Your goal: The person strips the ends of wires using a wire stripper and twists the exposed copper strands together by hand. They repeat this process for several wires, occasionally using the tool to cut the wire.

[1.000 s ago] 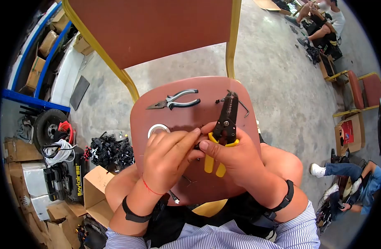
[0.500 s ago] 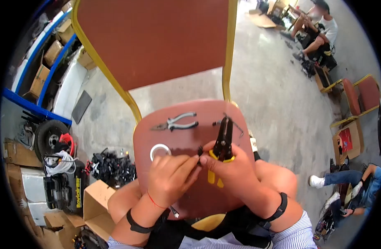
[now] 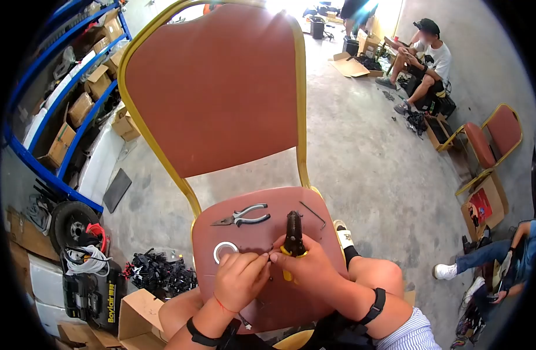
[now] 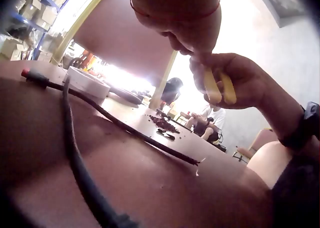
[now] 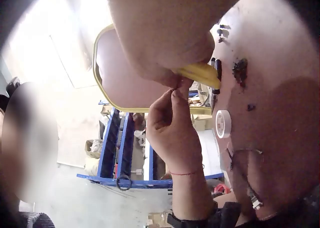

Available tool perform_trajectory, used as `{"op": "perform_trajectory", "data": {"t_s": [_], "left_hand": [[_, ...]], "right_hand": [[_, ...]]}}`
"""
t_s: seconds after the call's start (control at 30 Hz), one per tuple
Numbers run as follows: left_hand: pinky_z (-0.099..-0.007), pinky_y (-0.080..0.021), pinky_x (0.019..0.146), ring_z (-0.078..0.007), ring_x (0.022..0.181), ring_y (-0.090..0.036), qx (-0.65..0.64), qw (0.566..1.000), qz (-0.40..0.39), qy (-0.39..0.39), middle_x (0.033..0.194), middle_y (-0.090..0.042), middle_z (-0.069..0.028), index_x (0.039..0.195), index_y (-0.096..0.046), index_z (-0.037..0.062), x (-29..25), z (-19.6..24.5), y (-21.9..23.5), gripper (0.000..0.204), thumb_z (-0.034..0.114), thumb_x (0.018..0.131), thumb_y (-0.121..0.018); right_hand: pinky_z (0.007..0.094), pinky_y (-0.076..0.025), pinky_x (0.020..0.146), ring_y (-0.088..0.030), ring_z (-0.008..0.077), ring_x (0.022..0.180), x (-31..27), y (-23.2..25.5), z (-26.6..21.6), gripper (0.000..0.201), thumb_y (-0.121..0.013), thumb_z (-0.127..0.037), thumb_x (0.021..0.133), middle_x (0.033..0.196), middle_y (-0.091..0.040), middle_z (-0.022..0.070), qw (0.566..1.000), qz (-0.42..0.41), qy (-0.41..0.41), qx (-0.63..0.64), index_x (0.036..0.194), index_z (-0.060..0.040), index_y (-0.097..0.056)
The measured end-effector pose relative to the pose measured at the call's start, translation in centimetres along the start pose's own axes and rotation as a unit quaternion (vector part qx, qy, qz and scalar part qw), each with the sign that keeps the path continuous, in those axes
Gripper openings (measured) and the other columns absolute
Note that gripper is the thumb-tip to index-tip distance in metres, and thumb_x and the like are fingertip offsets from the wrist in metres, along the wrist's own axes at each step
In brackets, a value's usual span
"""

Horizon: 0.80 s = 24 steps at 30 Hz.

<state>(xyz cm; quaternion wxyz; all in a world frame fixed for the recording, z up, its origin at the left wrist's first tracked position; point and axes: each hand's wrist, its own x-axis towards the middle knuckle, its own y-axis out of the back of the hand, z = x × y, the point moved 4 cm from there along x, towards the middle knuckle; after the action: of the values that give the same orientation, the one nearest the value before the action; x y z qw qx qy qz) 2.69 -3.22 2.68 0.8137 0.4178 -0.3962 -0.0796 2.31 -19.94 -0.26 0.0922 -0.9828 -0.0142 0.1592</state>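
Note:
My right hand (image 3: pixel 312 265) grips wire strippers (image 3: pixel 293 230) with a black head pointing up and yellow handles, also plain in the left wrist view. Against its fingertips, my left hand (image 3: pixel 239 280) pinches a small dark piece (image 5: pixel 174 90) between thumb and forefinger. The fingers hide most of that piece, and I cannot tell its kind. Below the hands, on the red chair seat (image 3: pixel 262 204), lies a dark cable (image 4: pixel 115 119) with a red-tipped connector and bare strands at its other end. A second dark cable (image 4: pixel 75 153) runs close to the left wrist camera.
Grey-handled pliers (image 3: pixel 250 219), a white tape roll (image 3: pixel 216 254) and a hex key (image 3: pixel 314 217) lie on the seat. Dark scraps (image 5: pixel 240 71) are heaped there too. Left on the floor are an open carton (image 3: pixel 137 315) and a pile of black parts (image 3: pixel 160 274). Other people sit at right.
The head view has tilted up, showing more of the room. The dark piece between my fingertips shows less than before. My right hand keeps its grip on the strippers, and both hands stay together.

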Motion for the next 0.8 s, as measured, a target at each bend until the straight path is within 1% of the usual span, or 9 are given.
{"op": "perform_trajectory", "data": {"t_s": [0.13,0.23,0.27,0.37,0.4,0.43,0.5,0.6,0.8], "left_hand": [[-0.0346,-0.050,0.069,-0.0235,0.074,-0.065,-0.055,0.997,0.038,0.047,0.090,-0.069,-0.0067,0.100,-0.073,0.0062,0.3,-1.0,0.3,0.023,0.007,0.079,-0.082],[-0.0297,-0.051,0.068,-0.0200,0.074,-0.063,-0.155,0.968,0.048,0.191,0.090,-0.069,-0.0095,0.099,-0.073,0.0018,-0.3,-1.6,0.8,0.015,0.005,0.085,-0.078],[-0.0284,-0.050,0.068,-0.0179,0.074,-0.062,-0.177,0.959,0.044,0.215,0.090,-0.069,-0.0087,0.099,-0.073,0.0014,-0.1,-1.8,1.2,0.014,0.004,0.086,-0.077],[-0.0252,-0.047,0.068,-0.0120,0.076,-0.057,-0.261,0.927,0.030,0.266,0.090,-0.067,-0.0061,0.102,-0.072,-0.0005,-0.2,-2.3,1.1,0.012,0.003,0.090,-0.074],[-0.0237,-0.045,0.069,-0.0098,0.077,-0.055,-0.333,0.903,0.029,0.270,0.094,-0.067,-0.0049,0.104,-0.071,-0.0012,-0.8,-2.7,0.5,0.012,0.001,0.093,-0.070],[-0.0226,-0.045,0.071,-0.0086,0.079,-0.055,-0.413,0.840,-0.006,0.353,0.099,-0.067,-0.0041,0.108,-0.070,-0.0013,-1.1,-2.4,0.4,0.012,0.002,0.096,-0.067],[-0.0223,-0.047,0.072,-0.0072,0.082,-0.056,-0.480,0.793,-0.031,0.374,0.102,-0.067,-0.0028,0.113,-0.069,-0.0011,-1.9,-2.4,0.0,0.015,0.006,0.100,-0.066],[-0.0232,-0.049,0.074,-0.0078,0.085,-0.058,-0.540,0.725,-0.041,0.425,0.106,-0.068,-0.0032,0.118,-0.067,-0.0011,-2.1,-2.3,-0.3,0.020,0.012,0.102,-0.065],[-0.0239,-0.050,0.076,-0.0087,0.083,-0.058,-0.558,0.700,-0.055,0.441,0.108,-0.068,-0.0024,0.122,-0.066,0.0006,-2.3,-2.0,-1.4,0.022,0.013,0.104,-0.062]], "right_hand": [[0.0270,-0.052,0.081,-0.063,0.0109,0.094,-0.1,0.2,-0.3,0.024,-0.071,-0.005,0.096,0.101,-0.068,0.0035,0.999,-0.024,-0.021,0.034,0.118,-0.0024,-0.062],[0.0275,-0.051,0.084,-0.063,0.0120,0.102,0.2,0.6,0.5,0.025,-0.065,-0.003,0.098,0.108,-0.068,0.0059,0.994,-0.073,0.011,-0.079,0.122,-0.0022,-0.059],[0.0286,-0.051,0.089,-0.063,0.0134,0.106,-0.2,0.7,0.5,0.028,-0.059,-0.001,0.099,0.113,-0.068,0.0074,0.989,-0.072,-0.042,-0.120,0.127,-0.0015,-0.057],[0.0303,-0.051,0.092,-0.063,0.0158,0.105,-0.9,-0.1,0.1,0.034,-0.058,-0.002,0.099,0.115,-0.068,0.0063,0.981,-0.066,0.057,-0.174,0.133,-0.0009,-0.055],[0.0348,-0.051,0.095,-0.063,0.0235,0.110,-1.4,0.1,-0.7,0.045,-0.058,0.004,0.094,0.120,-0.066,0.0094,0.968,-0.053,0.061,-0.239,0.138,-0.0011,-0.051],[0.0362,-0.050,0.096,-0.062,0.0261,0.113,-1.6,0.4,-1.4,0.049,-0.057,0.007,0.092,0.123,-0.065,0.0111,0.951,-0.030,0.104,-0.290,0.139,-0.0013,-0.051],[0.0390,-0.050,0.098,-0.061,0.0312,0.119,-1.6,0.0,-2.6,0.057,-0.056,0.012,0.086,0.128,-0.063,0.0146,0.905,-0.002,0.205,-0.373,0.141,-0.0018,-0.050],[0.0479,-0.043,0.105,-0.051,0.0435,0.127,-1.2,-0.4,-3.0,0.071,-0.057,0.013,0.075,0.136,-0.055,0.0232,0.874,0.001,0.243,-0.422,0.143,0.0000,-0.046],[0.0510,-0.040,0.109,-0.047,0.0447,0.133,-0.8,-1.2,-2.5,0.071,-0.061,0.008,0.077,0.139,-0.051,0.0238,0.848,-0.011,0.264,-0.459,0.146,0.0022,-0.044]]}}
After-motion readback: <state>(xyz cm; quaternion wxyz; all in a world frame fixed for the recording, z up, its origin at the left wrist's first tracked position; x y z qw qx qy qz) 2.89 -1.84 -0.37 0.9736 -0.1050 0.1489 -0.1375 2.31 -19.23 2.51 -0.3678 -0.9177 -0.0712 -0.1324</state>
